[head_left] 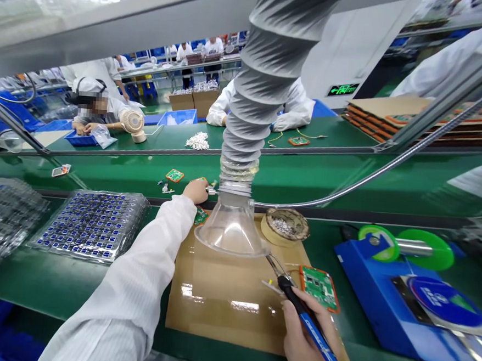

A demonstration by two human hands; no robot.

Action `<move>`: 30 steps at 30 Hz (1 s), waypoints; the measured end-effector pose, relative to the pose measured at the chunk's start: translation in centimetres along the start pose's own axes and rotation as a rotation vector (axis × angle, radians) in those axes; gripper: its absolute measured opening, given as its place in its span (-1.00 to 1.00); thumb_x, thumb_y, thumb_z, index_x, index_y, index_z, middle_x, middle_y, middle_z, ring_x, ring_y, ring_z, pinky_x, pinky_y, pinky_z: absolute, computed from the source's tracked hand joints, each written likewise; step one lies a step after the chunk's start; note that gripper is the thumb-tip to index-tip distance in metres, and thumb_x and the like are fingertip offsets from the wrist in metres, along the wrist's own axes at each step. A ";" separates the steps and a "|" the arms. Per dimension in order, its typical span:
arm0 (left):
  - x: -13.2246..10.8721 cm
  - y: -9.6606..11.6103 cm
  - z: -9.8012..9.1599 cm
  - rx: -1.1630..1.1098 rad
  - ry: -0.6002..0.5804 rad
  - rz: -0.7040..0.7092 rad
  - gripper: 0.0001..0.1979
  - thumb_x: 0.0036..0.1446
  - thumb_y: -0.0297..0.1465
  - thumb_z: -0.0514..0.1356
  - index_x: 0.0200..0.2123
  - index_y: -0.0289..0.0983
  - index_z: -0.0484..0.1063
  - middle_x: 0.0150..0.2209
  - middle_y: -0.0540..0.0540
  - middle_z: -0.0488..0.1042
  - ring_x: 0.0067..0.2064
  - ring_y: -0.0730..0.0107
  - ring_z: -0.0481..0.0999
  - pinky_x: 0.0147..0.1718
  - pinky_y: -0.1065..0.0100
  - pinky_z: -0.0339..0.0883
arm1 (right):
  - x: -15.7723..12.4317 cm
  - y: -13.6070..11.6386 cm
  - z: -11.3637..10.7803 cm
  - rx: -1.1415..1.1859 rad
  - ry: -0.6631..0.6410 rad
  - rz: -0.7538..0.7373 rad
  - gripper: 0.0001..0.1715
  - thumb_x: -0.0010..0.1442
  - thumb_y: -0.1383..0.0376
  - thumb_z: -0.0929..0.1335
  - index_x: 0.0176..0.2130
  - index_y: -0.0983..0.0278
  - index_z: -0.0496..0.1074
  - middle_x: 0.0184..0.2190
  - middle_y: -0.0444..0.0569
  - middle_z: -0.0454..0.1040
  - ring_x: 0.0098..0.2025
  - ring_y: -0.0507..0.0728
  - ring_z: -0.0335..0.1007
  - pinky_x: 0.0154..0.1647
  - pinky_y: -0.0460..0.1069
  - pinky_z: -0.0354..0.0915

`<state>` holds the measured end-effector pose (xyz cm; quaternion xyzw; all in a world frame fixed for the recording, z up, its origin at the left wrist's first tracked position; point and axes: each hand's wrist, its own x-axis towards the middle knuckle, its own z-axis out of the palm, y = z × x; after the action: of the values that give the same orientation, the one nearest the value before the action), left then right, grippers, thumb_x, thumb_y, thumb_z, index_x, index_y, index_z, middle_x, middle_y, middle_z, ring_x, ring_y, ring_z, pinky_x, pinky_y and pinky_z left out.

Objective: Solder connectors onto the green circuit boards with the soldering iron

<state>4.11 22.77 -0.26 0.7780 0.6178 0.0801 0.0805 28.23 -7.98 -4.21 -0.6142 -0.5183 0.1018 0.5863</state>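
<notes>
My left hand reaches far forward onto the green belt, left of the clear fume hood. A bit of green circuit board shows just past its knuckles; its fingers are mostly hidden, so I cannot tell whether it grips that board. Wrapped round a blue-and-black soldering iron, my right hand is closed at the lower right. The iron's metal end points up-left toward the hood's rim. Beside it, a green circuit board with orange edges lies on the brown work mat.
A round tin of metal shavings stands behind the mat. On the right is a blue solder-reel stand; on the left, a clear component tray. A grey duct hangs centrally. Co-workers sit across the belt.
</notes>
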 end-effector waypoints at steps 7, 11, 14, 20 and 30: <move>-12.5 -2.9 -3.2 0.031 0.207 -0.072 -0.80 0.16 -0.53 0.10 -0.39 -0.30 0.53 -0.31 -0.18 0.54 -0.22 0.23 0.51 -0.19 0.30 0.33 | -0.3 0.0 0.2 0.043 -0.007 0.041 -0.79 0.26 0.18 0.41 -0.14 0.24 0.50 -0.22 0.00 0.58 -0.20 0.17 0.55 -0.18 0.01 0.42; -20.9 -4.0 -2.2 -0.317 0.356 -0.008 -0.82 0.09 -0.54 0.13 -0.47 -0.28 0.51 -0.44 -0.06 0.49 -0.40 0.37 0.44 -0.37 0.39 0.25 | -0.3 -0.1 0.1 0.039 -0.015 0.100 -0.70 0.24 0.09 0.41 -0.16 0.24 0.51 -0.24 0.02 0.58 -0.23 0.19 0.54 -0.23 0.02 0.40; -24.0 -3.5 -0.7 -0.644 0.345 -0.018 -0.79 0.02 -0.59 0.12 -0.45 -0.28 0.55 -0.43 -0.04 0.55 -0.40 0.39 0.50 -0.36 0.40 0.30 | -0.2 -0.5 0.1 -0.002 -0.009 0.155 -0.59 0.18 -0.02 0.42 -0.19 0.26 0.53 -0.27 0.05 0.58 -0.28 0.21 0.53 -0.28 0.04 0.39; -23.9 0.9 2.3 -0.945 -0.010 0.333 -0.81 0.00 -0.61 0.19 -0.39 -0.28 0.59 -0.31 -0.11 0.59 -0.22 0.33 0.58 -0.15 0.34 0.40 | -1.1 -1.4 1.7 0.017 -0.058 0.252 -0.49 0.13 -0.10 0.43 -0.16 0.26 0.54 -0.20 0.08 0.61 -0.15 0.29 0.55 -0.07 0.13 0.40; -26.9 -5.4 -4.9 -0.490 0.482 -0.083 -0.79 0.20 -0.54 0.11 -0.22 -0.22 0.52 -0.19 -0.11 0.55 -0.13 0.28 0.51 -0.10 0.25 0.38 | -2.4 -3.1 5.8 0.186 -0.484 0.207 -0.53 0.26 -0.06 0.32 0.04 0.10 0.45 -0.09 -0.02 0.63 0.02 0.31 0.56 0.12 0.24 0.42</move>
<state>-8.13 -2.10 2.62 0.6685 0.6127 0.4043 0.1196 21.33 -6.92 -4.54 -0.5651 -0.5662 0.3520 0.4860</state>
